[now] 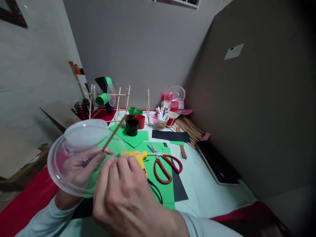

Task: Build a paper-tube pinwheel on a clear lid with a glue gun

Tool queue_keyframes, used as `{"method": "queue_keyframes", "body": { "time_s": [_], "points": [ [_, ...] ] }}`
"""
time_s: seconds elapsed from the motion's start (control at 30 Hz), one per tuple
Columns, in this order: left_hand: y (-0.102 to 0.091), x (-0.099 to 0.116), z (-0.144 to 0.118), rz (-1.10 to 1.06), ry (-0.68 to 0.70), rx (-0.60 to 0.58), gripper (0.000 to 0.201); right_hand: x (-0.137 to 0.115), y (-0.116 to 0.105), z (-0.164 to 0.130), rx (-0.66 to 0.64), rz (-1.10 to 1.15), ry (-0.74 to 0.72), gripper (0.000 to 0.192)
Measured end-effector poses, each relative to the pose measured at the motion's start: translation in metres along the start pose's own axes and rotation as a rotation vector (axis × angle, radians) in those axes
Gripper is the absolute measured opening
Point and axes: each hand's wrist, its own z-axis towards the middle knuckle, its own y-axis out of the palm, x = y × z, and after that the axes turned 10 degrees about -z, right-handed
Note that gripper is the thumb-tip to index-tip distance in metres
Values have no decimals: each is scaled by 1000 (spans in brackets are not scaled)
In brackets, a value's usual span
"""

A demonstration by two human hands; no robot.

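Two hands at the clear bowl [84, 158] — left hand [81, 164] cups it, right hand [123, 194] pinches wooden stick [115, 132], axis angled up-right from the bowl.

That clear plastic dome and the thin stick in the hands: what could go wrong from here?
1. The wooden stick, pinched at one end against the clear dome, looks thin and might snap or slip.
2. The yellow glue gun lies just beyond the right hand; if hot, it could burn a finger.
3. The red scissors lie open nearby and could be knocked.
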Motion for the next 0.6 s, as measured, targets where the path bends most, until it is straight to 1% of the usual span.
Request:
{"method": "queue_keyframes", "body": {
  "time_s": [0.07, 0.13, 0.17, 0.2, 0.23, 0.27, 0.3, 0.33, 0.43, 0.5, 0.53, 0.6],
  "points": [
    [-4, 4, 2, -19, -29, -6, 15, 17, -4, -4, -66, 111, -55, 38],
    [-4, 11, 5, -96, -62, 8, 12, 41, -7, -10, -127, 310, -33, 42],
    [-3, 15, 6, -147, -76, 25, 11, 54, -7, -13, -130, 432, -13, 45],
    [-1, 19, 7, -210, -71, 85, 11, 67, -4, -16, -123, 531, 16, 46],
    [0, 22, 8, -246, -70, 119, 10, 81, 1, -19, -89, 602, 85, 46],
    [1, 24, 9, -273, -72, 147, 8, 94, 8, -20, -68, 645, 159, 41],
    [2, 24, 10, -302, -60, 167, 6, 106, 18, -22, -111, 669, 253, 35],
    [2, 24, 10, -323, -59, 169, 4, 118, 30, -22, -140, 655, 309, 28],
    [-3, 17, 12, -393, -51, 181, 6, 142, 68, -20, -253, 615, 405, 18],
    [-8, 12, 12, -403, -60, 189, 11, 148, 87, -16, -330, 597, 436, 17],
    [-9, 10, 13, -401, -64, 189, 12, 149, 94, -14, -362, 591, 446, 17],
    [-11, 9, 13, -377, -60, 178, 8, 145, 100, -11, -408, 582, 463, 19]
  ]
}}
